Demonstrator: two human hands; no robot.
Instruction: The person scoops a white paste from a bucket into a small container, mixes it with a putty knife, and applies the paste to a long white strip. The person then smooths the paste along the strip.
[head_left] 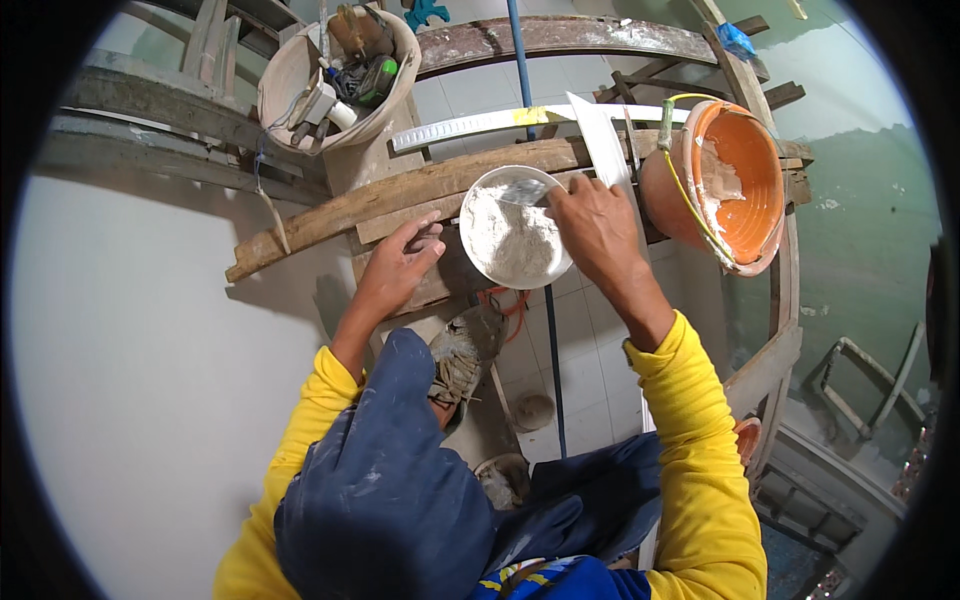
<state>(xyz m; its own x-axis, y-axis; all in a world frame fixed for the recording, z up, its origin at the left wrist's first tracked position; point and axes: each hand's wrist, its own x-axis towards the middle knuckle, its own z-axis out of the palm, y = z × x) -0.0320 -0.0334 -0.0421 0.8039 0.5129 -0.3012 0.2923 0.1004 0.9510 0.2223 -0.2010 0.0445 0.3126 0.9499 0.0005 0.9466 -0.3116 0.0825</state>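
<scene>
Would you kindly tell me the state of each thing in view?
White bowl: open, partly filled with pale powder.
Metal blade: inside the bowl, gripped by right hand.
Left hand: empty, fingers loosely curled.
Orange bucket: open, pale residue inside.
Beige bucket: open, holding tools.

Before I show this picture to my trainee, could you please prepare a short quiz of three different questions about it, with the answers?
1. Which hand holds the flat tool at the bowl?

2. True or false: the orange bucket is to the right of the bowl.

3. Where in the picture is the bucket of tools?
A) Lower right
B) Upper left
C) Lower left

Key:
1. The right hand.
2. True.
3. B.
</scene>
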